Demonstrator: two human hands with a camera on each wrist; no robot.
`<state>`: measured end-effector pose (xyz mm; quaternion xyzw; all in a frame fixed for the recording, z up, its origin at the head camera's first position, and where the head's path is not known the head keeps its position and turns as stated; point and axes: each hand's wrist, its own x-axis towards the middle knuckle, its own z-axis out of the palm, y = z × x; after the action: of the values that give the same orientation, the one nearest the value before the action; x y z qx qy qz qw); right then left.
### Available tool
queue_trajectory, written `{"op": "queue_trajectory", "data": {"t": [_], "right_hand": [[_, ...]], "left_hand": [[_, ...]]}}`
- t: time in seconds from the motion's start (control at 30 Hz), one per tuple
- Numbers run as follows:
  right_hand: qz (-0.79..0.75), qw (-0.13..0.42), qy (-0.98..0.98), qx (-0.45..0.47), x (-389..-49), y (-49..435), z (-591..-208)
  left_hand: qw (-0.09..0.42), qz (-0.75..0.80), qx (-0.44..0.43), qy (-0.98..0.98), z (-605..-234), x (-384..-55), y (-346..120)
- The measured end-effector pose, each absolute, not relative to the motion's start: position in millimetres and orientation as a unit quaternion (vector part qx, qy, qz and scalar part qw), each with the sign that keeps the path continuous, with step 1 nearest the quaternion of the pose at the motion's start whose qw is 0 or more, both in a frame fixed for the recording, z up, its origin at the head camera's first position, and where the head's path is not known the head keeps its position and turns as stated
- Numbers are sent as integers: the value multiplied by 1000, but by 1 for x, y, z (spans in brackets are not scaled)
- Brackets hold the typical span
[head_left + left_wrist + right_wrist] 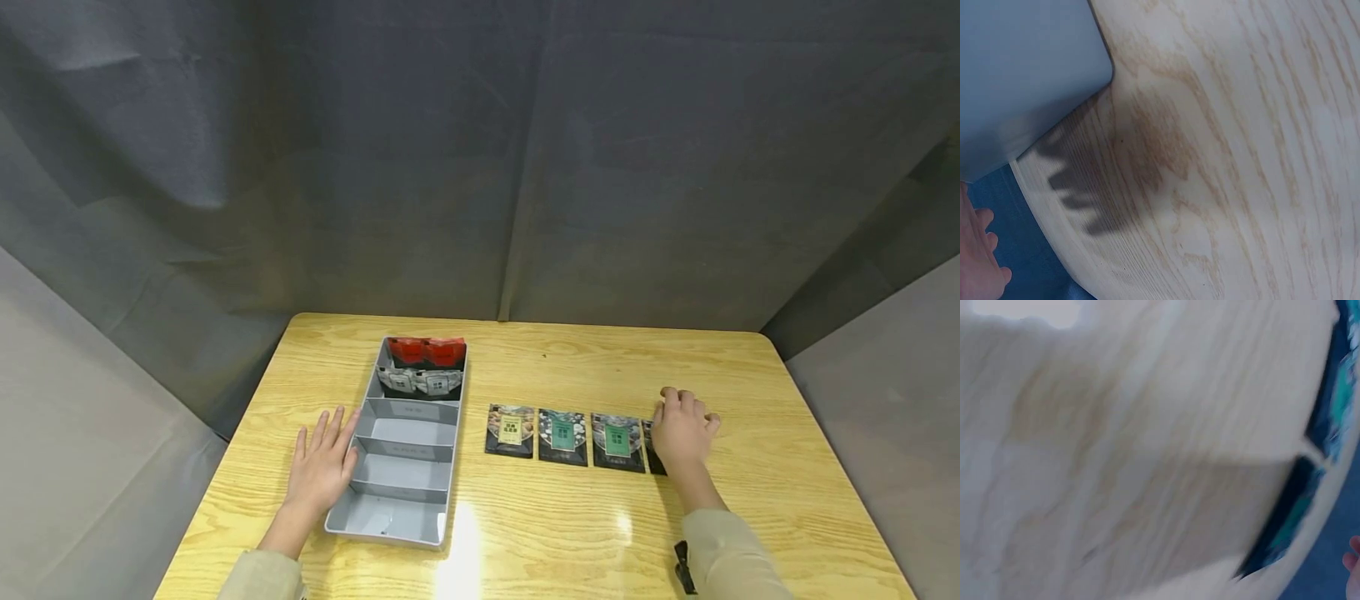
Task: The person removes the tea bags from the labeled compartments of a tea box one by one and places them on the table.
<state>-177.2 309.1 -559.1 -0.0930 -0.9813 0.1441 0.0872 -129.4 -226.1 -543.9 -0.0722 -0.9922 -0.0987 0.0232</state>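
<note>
My left hand [321, 467] lies with spread, straight fingers along the left side of a grey divided tray [442, 530]; in the left wrist view its fingers [979, 250] show beside the tray wall [1029, 81]. Two red-topped packets [427, 353] fill the tray's far compartment, and two silver-grey packets [420, 383] stand in the one before it. Over the right end of a row of flat packets is my right hand [682, 433], fingers loosely bent and apart. It partly covers a dark packet [651, 450]; whether it touches this packet cannot be told.
Left of the right hand lie a packet with a yellow label [510, 432] and two with green labels, one in the middle [562, 437] and one nearer the hand [617, 443]. The wooden table [555, 533] ends at a dark curtain [630, 167].
</note>
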Motion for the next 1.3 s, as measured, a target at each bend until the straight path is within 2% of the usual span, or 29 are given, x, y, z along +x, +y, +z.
{"op": "queue_trajectory", "data": {"t": [0.3,0.53,0.8,1.3], "right_hand": [[160,173,-971,-39,-191,256,-544],[170,193,-966,2,-197,215,-533],[171,193,-965,43,-205,168,-526],[132,144,-971,134,-217,85,-503]], "left_hand": [[24,-90,-70,-993,-546,-130,-226],[17,-96,-67,-993,-546,-131,-226],[17,-89,-70,-993,-547,-130,-226],[17,-94,-67,-993,-544,-129,-226]]}}
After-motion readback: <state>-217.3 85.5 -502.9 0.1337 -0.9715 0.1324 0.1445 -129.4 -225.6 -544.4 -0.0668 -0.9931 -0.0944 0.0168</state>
